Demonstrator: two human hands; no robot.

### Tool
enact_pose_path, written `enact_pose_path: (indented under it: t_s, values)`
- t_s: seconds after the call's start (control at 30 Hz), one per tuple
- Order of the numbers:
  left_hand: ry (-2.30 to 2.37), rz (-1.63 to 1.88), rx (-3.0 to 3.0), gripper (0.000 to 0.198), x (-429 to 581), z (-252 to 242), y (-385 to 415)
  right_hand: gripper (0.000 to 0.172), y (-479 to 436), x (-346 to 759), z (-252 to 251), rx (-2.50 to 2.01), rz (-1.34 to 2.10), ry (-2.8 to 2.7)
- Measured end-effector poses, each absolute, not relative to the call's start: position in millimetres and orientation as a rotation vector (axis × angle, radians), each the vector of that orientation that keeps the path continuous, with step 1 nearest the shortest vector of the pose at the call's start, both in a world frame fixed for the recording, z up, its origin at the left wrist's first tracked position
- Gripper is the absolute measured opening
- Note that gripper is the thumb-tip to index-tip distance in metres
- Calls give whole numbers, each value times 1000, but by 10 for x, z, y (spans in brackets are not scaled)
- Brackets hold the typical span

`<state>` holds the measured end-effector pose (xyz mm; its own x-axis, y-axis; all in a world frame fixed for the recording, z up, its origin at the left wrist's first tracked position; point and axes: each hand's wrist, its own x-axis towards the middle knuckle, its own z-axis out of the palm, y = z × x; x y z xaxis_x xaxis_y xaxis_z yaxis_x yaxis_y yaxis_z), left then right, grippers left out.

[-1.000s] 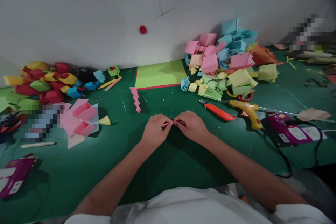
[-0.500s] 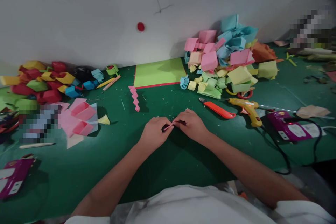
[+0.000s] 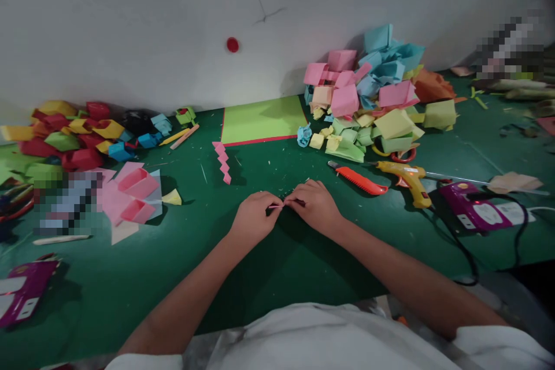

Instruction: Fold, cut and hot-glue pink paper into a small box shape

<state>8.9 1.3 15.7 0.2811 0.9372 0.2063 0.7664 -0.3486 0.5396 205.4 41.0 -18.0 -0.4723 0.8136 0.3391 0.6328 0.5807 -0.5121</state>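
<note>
Head cam: pink strip (image 3: 274, 206) approx. horiz., L-R.

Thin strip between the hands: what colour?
Pink strip; see the head view, the only one.

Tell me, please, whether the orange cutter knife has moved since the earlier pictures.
No. Against the green sheet, the orange cutter knife keeps its place, below and to the right in the picture; only the whole view has shifted slightly.
</note>
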Motion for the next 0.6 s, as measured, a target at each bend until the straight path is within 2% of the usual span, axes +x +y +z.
enact_pose_path:
  t_s: [0.13, 0.47, 0.6]
  values:
    - [1572, 732, 2178, 8, 77, 177, 7, 14, 413, 2051, -165, -1157, 435, -2248]
    - [1421, 779, 2190, 23, 15, 236, 29, 22, 419, 2039, -182, -1243, 499, -2139]
    - [1449, 816, 2155, 21, 25, 200, 43, 18, 436, 2040, -190, -1169, 567, -2151]
